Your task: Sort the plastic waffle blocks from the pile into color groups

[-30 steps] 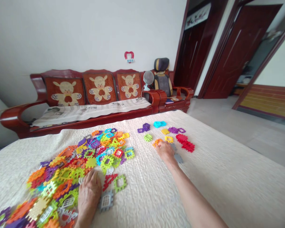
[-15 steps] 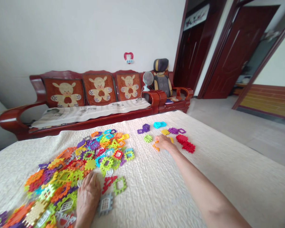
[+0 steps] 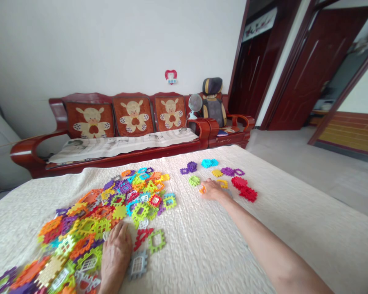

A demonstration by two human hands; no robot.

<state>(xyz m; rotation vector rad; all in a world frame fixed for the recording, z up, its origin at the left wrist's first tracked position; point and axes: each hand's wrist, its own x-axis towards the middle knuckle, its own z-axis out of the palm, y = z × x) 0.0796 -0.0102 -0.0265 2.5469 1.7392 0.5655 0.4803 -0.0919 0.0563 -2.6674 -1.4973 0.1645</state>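
Observation:
My right hand (image 3: 213, 190) reaches out over the bedspread, its fingers closed on an orange plastic building piece (image 3: 203, 189), mostly covered by the fingers. Around it lie a green piece (image 3: 194, 181), a yellow piece (image 3: 223, 183) and a red group (image 3: 244, 189). My left hand (image 3: 117, 248) rests palm down at the near right edge of a large heap of colourful interlocking pieces (image 3: 86, 225), fingers fairly straight and close together. Beside it are a grey window piece (image 3: 138, 264), a red triangular piece (image 3: 143, 238) and a green square frame (image 3: 157, 241).
Purple pieces (image 3: 192, 166), cyan pieces (image 3: 209, 163) and a second purple group (image 3: 228, 171) sit farther back on the cream quilted cover (image 3: 199, 241). Beyond its far edge stand a wooden sofa (image 3: 26, 157), a small fan (image 3: 195, 103) and an armchair (image 3: 244, 122).
The view has turned slightly left, shifting everything rightward. My right hand now covers more of the orange piece. My left hand stays at the heap's edge.

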